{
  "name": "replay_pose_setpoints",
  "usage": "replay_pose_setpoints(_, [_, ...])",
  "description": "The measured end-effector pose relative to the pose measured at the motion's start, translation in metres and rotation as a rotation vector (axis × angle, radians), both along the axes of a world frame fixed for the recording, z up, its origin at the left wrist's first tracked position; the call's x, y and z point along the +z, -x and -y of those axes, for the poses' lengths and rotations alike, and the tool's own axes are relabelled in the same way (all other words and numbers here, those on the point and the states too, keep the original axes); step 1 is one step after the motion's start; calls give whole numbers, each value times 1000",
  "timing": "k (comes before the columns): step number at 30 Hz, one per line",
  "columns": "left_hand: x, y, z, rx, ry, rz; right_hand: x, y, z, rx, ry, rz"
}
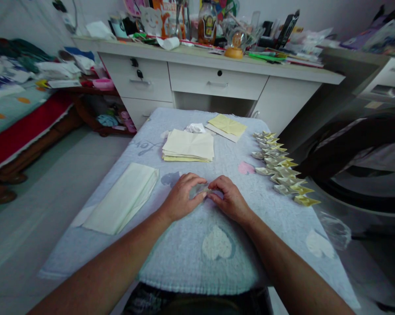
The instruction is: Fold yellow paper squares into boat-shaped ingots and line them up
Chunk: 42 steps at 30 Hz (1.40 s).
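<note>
Over the middle of the cloth-covered table, my left hand [183, 197] and my right hand [232, 199] face each other, fingertips nearly meeting. Between thumbs and fingers both pinch a small folded piece of paper [208, 190], mostly hidden by the fingers. Just beyond my hands lies a stack of cream and yellow paper sheets [188, 144]. To the left rests a long folded pale sheet [121, 199]. Several small folded paper boats [284, 170], white and yellow, stand in rows along the right side.
Behind the stack are a crumpled white tissue [195, 127] and yellow and white sheets [227, 126]. The blue patterned tablecloth [217, 271] covers the table. A white desk [217, 81] crowded with jars stands beyond. A washing machine [368, 100] is at right, a bed [23, 118] at left.
</note>
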<state>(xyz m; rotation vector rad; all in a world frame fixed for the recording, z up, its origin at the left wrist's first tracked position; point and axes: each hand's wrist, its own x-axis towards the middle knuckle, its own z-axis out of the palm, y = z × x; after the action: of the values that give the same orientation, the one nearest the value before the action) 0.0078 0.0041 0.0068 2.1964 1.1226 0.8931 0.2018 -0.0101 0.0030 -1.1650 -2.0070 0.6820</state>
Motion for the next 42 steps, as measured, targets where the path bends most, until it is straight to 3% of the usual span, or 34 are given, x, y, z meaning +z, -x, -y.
replay_pose_setpoints(10, [-10,-2,-2,-40,66,8,2,-3,0,76,-5,14])
replay_pose_setpoints(19, [-4,1,-1,30,104,-6,1,-4,1,19,0,1])
replay_pose_setpoints(23, [-3,1,-1,79,265,133,1,-5,2,-30,-13,-35])
replay_pose_setpoints(30, [-5,-4,-1,42,528,386,2,-5,3,-68,-34,-77])
replay_pose_setpoints(37, [-7,-5,-3,51,590,479,4,-5,3,-119,-16,-108])
replay_pose_setpoints(42, [-4,-5,-5,83,624,573,-1,-6,2,-189,130,-299])
